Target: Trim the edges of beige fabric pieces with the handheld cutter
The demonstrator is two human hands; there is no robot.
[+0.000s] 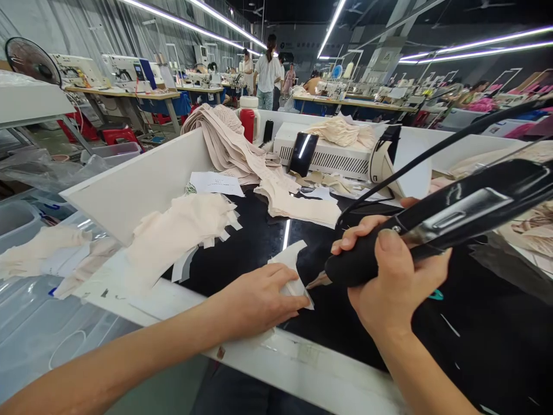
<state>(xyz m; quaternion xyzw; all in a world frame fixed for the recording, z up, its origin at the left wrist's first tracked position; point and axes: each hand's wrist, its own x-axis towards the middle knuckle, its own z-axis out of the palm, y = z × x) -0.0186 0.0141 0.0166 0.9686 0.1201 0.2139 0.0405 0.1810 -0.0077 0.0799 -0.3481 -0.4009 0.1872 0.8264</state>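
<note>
The likeliest trouble sits where the two hands nearly meet: the left hand (259,294) lies over a small white fabric piece (295,255) near the front edge of the bench (259,242), and the pointed metal tip (320,280) of a black handheld tool (356,268) is right by that piece's edge, very near the fingertips. If the tip is sharp or hot, a slip toward the left would probably catch a finger before anything else. The right hand (391,300) has its grip closed firmly round the tool's thick front end, thumb on top; the long body reaches back past the wrist, so a knock there could swing the tip. The left grip is half curled over the fabric, but the fingers hide its underside, so I cannot tell whether they pinch it or merely press. If they only press, the slick-looking dark surface might let the piece skid or pucker. A black cable (415,161) arches just beyond the tool and could tug it sideways if it snagged. To the left, a fanned stack of cream pieces (181,225) lies across the bench's pale front rim (302,357), where a brushing forearm could push some off.
</note>
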